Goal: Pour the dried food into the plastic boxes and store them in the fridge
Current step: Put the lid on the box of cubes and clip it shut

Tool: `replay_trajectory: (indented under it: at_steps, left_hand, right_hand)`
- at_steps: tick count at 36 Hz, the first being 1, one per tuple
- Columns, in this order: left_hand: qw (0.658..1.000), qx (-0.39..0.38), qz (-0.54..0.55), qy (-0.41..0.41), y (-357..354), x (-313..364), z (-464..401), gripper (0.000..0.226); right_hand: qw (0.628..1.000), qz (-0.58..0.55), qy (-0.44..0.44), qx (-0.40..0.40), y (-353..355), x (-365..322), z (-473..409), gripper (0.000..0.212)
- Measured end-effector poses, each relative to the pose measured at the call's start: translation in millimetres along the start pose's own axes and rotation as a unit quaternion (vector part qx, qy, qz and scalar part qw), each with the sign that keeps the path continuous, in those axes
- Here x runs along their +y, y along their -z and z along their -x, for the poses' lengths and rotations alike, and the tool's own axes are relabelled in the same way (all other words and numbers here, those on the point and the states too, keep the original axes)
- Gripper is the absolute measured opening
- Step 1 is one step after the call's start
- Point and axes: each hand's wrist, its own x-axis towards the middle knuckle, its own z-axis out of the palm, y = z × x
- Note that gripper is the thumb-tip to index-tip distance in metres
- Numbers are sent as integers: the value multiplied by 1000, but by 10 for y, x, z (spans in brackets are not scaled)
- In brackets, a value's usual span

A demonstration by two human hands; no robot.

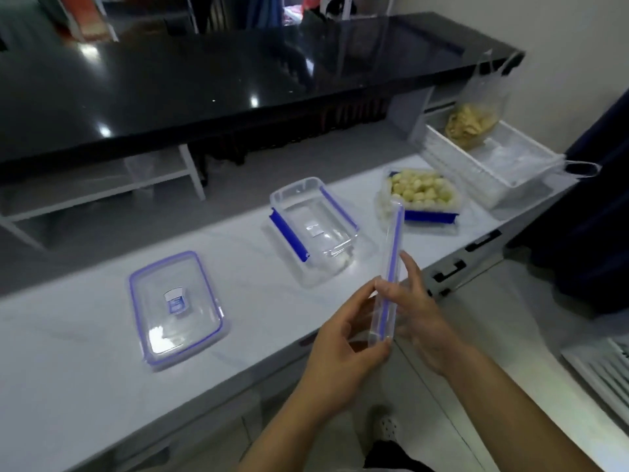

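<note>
I hold a clear lid with a blue seal [391, 267] on edge above the counter's front edge. My left hand [343, 352] grips its near end; my right hand [418, 311] rests against its right face with fingers spread. Beyond the lid stands a plastic box filled with pale round dried food [422, 192], uncovered. An empty clear box with blue clips [313, 229] sits at the centre of the white counter [85, 362]. A second lid [175, 310] lies flat to the left.
A white basket [490, 165] at the far right holds clear bags, one with yellowish dried food [469, 126]. A black glossy shelf [204, 83] runs above the counter's back. Drawers with black handles [480, 243] sit under the front edge.
</note>
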Motion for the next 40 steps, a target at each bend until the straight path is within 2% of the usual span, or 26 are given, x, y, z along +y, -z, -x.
replay_trajectory:
  at_steps: [4, 7, 10, 12, 14, 17, 24, 27, 30, 34, 38, 40]
  left_hand:
    - [998, -58, -21, -4, -541, -87, -347, 73]
    - [994, -111, -11, 17, -971, -195, -645, 73]
    - [989, -139, 18, 52, -1321, -340, -976, 66]
    - [993, -69, 46, 85, -1479, -448, -1233, 56]
    - [989, 42, 69, 122, -1567, -553, -1489, 46]
    - [969, 163, 74, 171, -1609, -644, -1833, 46]
    - [926, 294, 76, 224, -1650, -576, -2871, 85]
    - [898, 350, 73, 257, -1681, -542, -3289, 85]
    - [884, 392, 44, 253, -1667, -578, -3569, 98]
    - [899, 366, 39, 236, -1512, -663, -3799, 98]
    - [925, 282, 33, 252, -1226, -621, -4000, 75]
    - [935, 238, 30, 261, -1099, -562, -4076, 67]
  right_hand:
    - [999, -12, 37, -7, 740, -61, -27, 92]
    - [998, -18, 61, 1, 1320, -81, -33, 80]
    - [998, -32, 49, 33, 1920, 24, -33, 95]
    - [997, -23, 48, 51, 2274, 71, -36, 97]
    - [997, -14, 46, 65, 2548, 79, -23, 95]
    - [996, 13, 51, 78, 2847, 82, -2, 111]
    - [982, 135, 72, 107, 3094, -66, -60, 136]
    - [967, 194, 85, 139, 3139, -98, -99, 132]
    - [952, 249, 85, 156, 3186, -140, -146, 130]
    - [936, 308, 47, 163, 3256, -265, -247, 130]
    - [916, 363, 1, 168, 3300, -420, -412, 133]
    - [894, 414, -11, 170, 3313, -502, -549, 133]
